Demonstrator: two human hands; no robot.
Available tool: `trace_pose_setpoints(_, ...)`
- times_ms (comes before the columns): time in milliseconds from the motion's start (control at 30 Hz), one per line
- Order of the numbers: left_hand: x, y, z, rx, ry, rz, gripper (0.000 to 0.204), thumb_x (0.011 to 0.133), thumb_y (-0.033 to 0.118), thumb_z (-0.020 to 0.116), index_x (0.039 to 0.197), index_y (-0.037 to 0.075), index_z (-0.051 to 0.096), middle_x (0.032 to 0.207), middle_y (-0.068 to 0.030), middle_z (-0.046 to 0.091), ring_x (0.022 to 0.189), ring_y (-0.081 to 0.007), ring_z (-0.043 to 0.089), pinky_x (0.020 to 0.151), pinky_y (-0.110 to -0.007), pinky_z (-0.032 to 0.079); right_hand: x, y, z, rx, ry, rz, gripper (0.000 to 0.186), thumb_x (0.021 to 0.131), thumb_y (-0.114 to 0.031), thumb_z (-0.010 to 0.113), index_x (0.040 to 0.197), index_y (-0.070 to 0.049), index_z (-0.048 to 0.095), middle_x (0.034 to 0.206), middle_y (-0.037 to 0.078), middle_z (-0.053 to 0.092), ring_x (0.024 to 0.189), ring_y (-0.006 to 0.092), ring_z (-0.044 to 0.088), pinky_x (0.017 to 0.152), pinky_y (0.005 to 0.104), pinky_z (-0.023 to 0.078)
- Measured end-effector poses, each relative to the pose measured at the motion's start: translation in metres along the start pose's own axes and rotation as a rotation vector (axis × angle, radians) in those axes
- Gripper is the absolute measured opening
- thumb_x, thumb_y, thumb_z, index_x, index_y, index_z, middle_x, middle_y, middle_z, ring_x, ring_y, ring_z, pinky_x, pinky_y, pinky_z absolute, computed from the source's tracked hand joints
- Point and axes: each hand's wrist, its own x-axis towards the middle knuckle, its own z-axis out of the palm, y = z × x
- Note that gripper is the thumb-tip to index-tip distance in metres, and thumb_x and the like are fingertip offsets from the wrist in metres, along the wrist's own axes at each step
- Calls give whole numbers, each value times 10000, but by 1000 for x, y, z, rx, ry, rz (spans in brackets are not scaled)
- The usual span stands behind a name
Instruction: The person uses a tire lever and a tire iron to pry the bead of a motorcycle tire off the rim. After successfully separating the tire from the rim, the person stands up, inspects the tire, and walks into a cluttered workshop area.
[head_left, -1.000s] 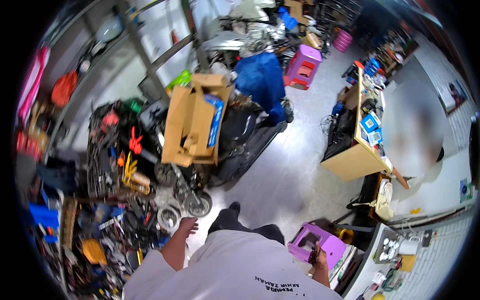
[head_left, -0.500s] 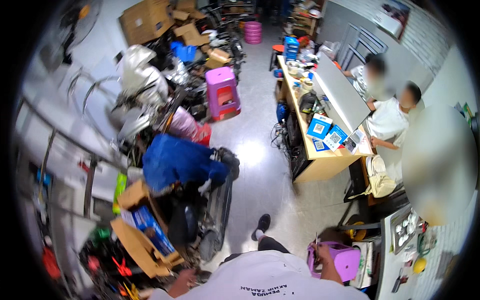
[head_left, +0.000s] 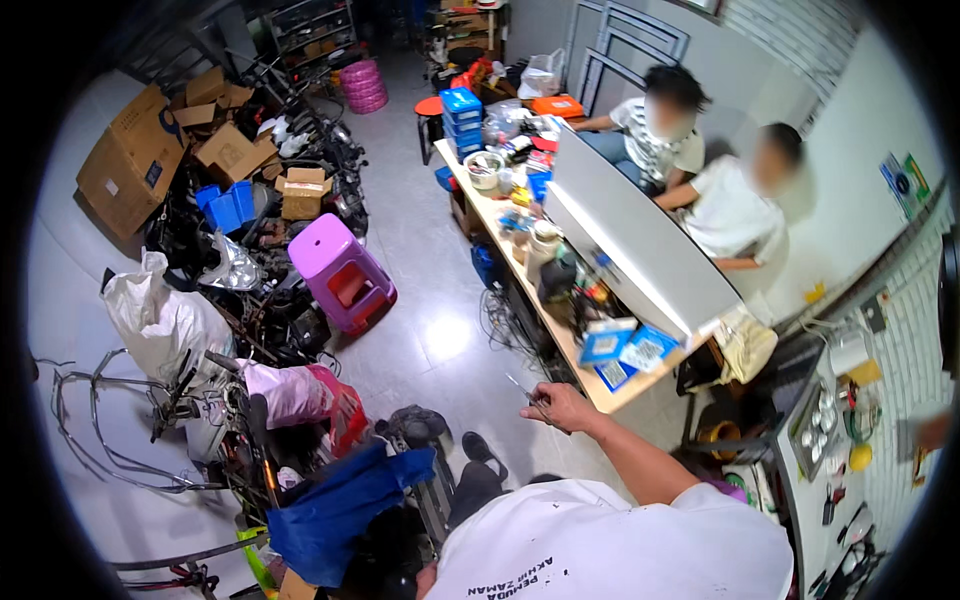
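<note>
My right hand (head_left: 567, 408) reaches forward over the floor, short of the desk's near end. Its fingers are closed around a slim metal tool (head_left: 517, 386) with a thin shaft, which points away to the left; the exact kind is too small to tell. Only a sliver of my left hand (head_left: 427, 578) shows at the lower edge, beside my white shirt, and its fingers are hidden. A blue cloth (head_left: 335, 510) lies draped over dark objects to the left of my legs.
A cluttered wooden desk (head_left: 630, 392) stands ahead right, with two people seated behind its partition (head_left: 640, 240). Along the left lie motorcycle parts, cardboard boxes (head_left: 135, 165) and a white sack (head_left: 165, 310). A purple stool (head_left: 325, 245) stands at the left of the grey floor (head_left: 410, 260).
My right hand, with the tool, has moved forward from beside a purple stool near me. The view has shifted, and my left hand is now mostly out of sight.
</note>
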Motion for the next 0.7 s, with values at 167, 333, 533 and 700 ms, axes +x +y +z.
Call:
trace_pose_setpoints(167, 40, 182, 26, 74, 18, 9, 243, 979, 307, 621, 1033, 72, 647, 857, -113, 673, 658, -275, 637, 545, -461, 497, 104, -53, -34, 311, -1, 197, 290, 933, -244, 814, 1063, -20, 682, 724, 46, 683, 638, 119, 644, 612, 291, 509)
trace_pose_setpoints(333, 28, 394, 62, 150, 161, 199, 292, 999, 353, 616, 828, 116, 625, 731, -60, 664, 618, -265, 640, 581, -421, 511, 208, -45, -48, 275, 159, 82, 209, 922, -175, 789, 1012, -14, 691, 734, 24, 685, 646, 88, 645, 597, 270, 507)
trace_pose_setpoints(533, 57, 588, 101, 162, 199, 404, 293, 990, 349, 607, 822, 110, 631, 664, -27, 593, 590, -231, 640, 554, -409, 547, 375, -66, -79, 127, 153, -4, 327, 889, -309, 822, 998, -25, 703, 742, 108, 682, 676, 234, 656, 656, 389, 523)
trace_pose_setpoints(700, 82, 690, 147, 419, -109, 280, 284, 1011, 336, 607, 929, 88, 718, 787, -88, 714, 679, -265, 692, 641, -426, 573, 507, -118, -116, 127, 96, -52, 428, 872, -396, 797, 1124, -66, 690, 929, 191, 744, 890, 417, 715, 789, 489, 555)
